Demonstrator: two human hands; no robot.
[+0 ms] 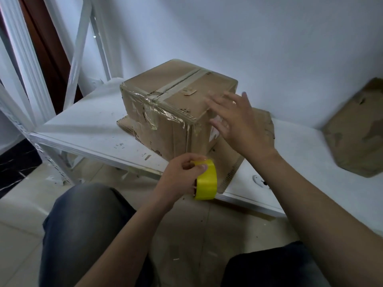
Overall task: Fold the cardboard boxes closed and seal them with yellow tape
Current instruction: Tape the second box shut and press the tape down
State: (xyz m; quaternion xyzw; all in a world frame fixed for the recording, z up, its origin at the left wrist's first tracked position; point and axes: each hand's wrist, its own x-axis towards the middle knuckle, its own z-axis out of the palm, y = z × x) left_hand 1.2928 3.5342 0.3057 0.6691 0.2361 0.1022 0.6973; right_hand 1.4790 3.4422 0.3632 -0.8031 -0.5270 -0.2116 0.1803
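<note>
A closed brown cardboard box (165, 100) stands on the white shelf (87, 125), its top flaps folded down with old clear tape along the seam and across the near corner. Under it lies a flattened cardboard sheet (263, 125). My left hand (182, 179) grips a roll of yellow tape (207, 181) just below the box's front corner, at the shelf edge. Beside the box's right side, my right hand (236, 123) hovers with fingers spread and holds nothing; whether it touches the box I cannot tell.
Another flat piece of cardboard (356, 129) leans at the right against the white wall. White shelf uprights (76, 50) rise at the back left. My knees in dark trousers (83, 228) are in front of the shelf, above a tiled floor.
</note>
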